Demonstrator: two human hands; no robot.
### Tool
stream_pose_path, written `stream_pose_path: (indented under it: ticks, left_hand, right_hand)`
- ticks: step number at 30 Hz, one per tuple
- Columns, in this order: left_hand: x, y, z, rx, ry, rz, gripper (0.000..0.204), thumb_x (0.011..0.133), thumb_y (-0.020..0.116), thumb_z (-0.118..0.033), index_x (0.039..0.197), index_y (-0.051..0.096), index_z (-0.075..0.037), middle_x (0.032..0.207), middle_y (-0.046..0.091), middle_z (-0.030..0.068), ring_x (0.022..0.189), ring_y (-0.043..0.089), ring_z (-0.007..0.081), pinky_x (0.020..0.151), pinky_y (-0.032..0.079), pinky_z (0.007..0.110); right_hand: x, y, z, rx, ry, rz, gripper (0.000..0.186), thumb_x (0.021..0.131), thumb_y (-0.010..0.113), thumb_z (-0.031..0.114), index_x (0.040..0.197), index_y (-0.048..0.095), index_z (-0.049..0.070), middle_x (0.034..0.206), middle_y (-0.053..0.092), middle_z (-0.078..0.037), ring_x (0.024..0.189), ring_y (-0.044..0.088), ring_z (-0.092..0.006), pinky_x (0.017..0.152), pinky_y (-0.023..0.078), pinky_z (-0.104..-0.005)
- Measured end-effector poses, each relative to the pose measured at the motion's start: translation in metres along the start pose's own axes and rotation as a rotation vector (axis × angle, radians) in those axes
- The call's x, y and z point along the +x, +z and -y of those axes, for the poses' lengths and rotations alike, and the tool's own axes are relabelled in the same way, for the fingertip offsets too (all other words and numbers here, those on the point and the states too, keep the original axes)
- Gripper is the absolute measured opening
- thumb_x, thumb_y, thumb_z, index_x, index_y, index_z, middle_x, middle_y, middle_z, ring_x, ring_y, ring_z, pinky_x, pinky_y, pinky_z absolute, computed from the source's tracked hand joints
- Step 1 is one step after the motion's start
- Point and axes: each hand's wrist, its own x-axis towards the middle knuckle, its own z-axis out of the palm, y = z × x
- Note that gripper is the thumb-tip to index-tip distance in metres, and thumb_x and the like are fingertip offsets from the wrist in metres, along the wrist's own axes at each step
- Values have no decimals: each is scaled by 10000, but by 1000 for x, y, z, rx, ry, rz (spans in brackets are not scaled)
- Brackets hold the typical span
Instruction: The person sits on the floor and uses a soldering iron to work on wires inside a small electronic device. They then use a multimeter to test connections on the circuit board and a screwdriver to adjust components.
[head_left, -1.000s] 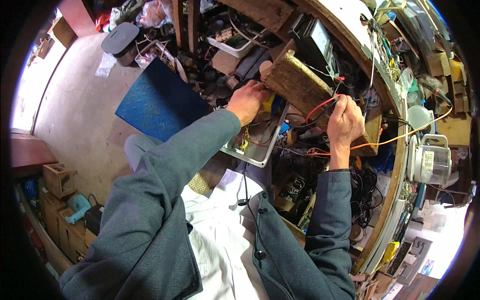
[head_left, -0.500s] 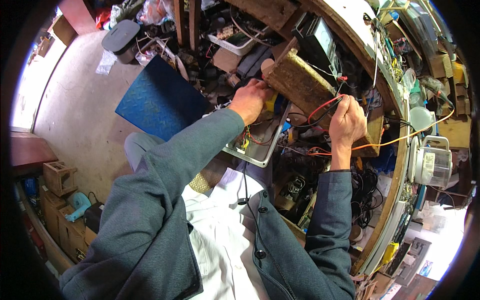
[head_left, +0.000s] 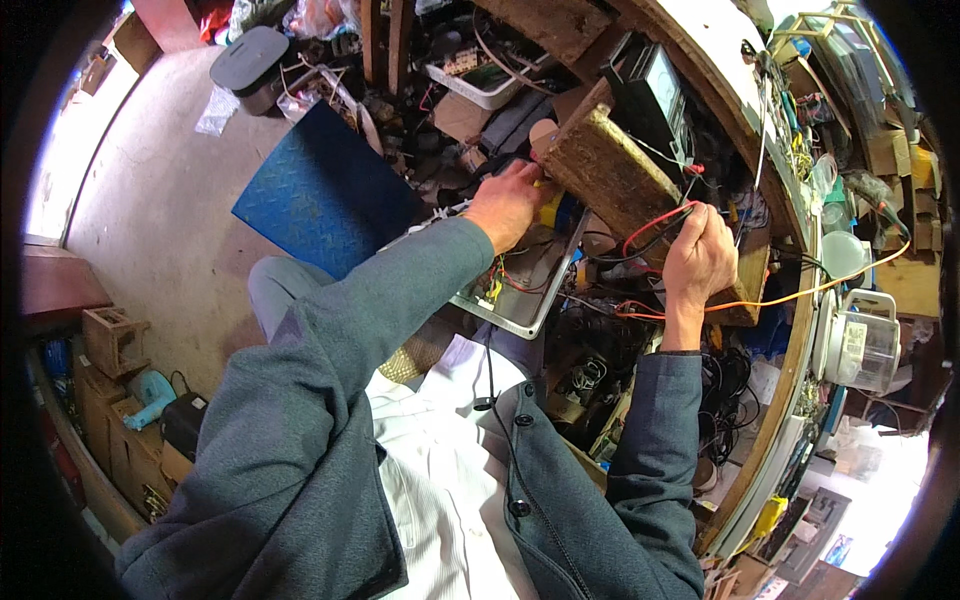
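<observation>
My right hand (head_left: 700, 255) is closed around red and black wires. The red wire (head_left: 650, 220) loops out of the fist toward a worn wooden block (head_left: 618, 150); the black wire runs beside it. My left hand (head_left: 503, 208) reaches over an open metal-rimmed casing (head_left: 530, 325) on my lap, fingers bent and pressed together beside a yellow part (head_left: 550, 208). What those fingertips grip is hidden. Thin coloured wires (head_left: 495, 285) lie inside the casing. Beyond the block stands a dark meter-like box (head_left: 655, 95) with a pale face.
A blue textured sheet (head_left: 325, 195) lies on my left, near a dark lidded bin (head_left: 250, 68). An orange cable (head_left: 790, 297) crosses the wooden bench edge (head_left: 780, 400) on the right. Tangled black cables (head_left: 728, 390) lie below my right forearm. A clear jug (head_left: 868, 345) stands beyond.
Both hands keep nearly the same place and grip. The right hand and its wires sit slightly lower in the picture, and the whole view has shifted a little.
</observation>
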Motion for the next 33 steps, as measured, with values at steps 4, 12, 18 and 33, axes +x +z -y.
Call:
stream_pose_path:
  ticks: [4, 12, 18, 33]
  left_hand:
    - [0, 2, 3, -6, 4, 5, 489, 805, 749, -110, 1287, 704, -174, 1304, 609, 54, 1237, 576, 312, 922, 594, 428]
    - [1, 5, 5, 105, 21, 27, 512, 818, 719, -110, 1322, 692, -195, 1302, 631, 32, 1231, 583, 273, 876, 616, 372]
    - [3, 8, 9, 129, 78, 48, 548, 818, 709, -108, 1359, 673, -188, 1303, 633, 22, 1213, 585, 270, 880, 616, 357]
    - [2, -3, 1, 66, -4, 69, 512, 816, 714, -78, 1311, 709, -209, 1285, 655, 64, 1232, 591, 307, 948, 588, 411]
  right_hand:
    - [0, 1, 0, 8, -1, 5, 348, 1065, 479, 313, 855, 671, 113, 807, 667, -63, 775, 640, -301, 673, 464, -433]
    - [0, 0, 0, 19, 23, 34, 375, 1081, 458, 348, 940, 708, 108, 822, 682, -110, 813, 670, -336, 692, 493, -458]
    - [0, 1, 0, 21, 19, 20, 377, 1083, 455, 350, 933, 705, 110, 818, 678, -107, 806, 664, -337, 687, 488, -461]
    - [0, 4, -3, -9, -21, -2, 317, 1050, 487, 307, 874, 691, 140, 822, 680, -52, 772, 644, -305, 669, 458, -442]
